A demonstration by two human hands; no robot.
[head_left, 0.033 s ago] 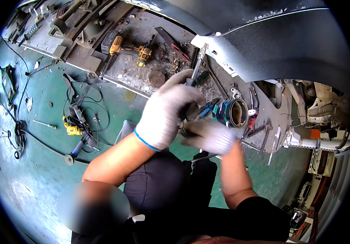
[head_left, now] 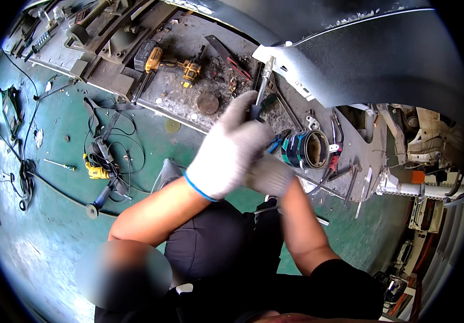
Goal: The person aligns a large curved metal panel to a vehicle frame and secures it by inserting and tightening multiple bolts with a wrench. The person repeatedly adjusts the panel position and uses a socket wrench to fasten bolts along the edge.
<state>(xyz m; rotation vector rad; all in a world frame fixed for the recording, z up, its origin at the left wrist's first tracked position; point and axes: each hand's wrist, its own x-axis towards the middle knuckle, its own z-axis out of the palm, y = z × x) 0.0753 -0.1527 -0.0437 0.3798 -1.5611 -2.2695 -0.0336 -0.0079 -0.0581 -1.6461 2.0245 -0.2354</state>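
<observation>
My gloved left hand [head_left: 224,156] is closed round the lower part of a hand tool with a silver shaft [head_left: 264,81] and a dark collar, its thumb lying along the tool. The shaft slants up and its tip meets the pale edge of a dark curved car body panel [head_left: 372,62]. Pressed up close beneath the left hand is my gloved right hand [head_left: 275,175], its fingers curled and mostly hidden. The tool's lower end is hidden between the two gloves. Blue-handled pliers [head_left: 278,141] lie just beyond the right glove.
A hollow dark and green cylinder [head_left: 307,149] stands on the grey bench [head_left: 175,110]. A yellow and black cordless power tool [head_left: 190,71] and a red-handled blade [head_left: 229,58] lie there too. On the green floor are a yellow corded tool [head_left: 97,170], a blue grinder [head_left: 100,200] and a screwdriver [head_left: 62,165].
My right hand has moved left and in under the left hand, which has shifted and turned slightly. The tool's tip stays against the panel edge.
</observation>
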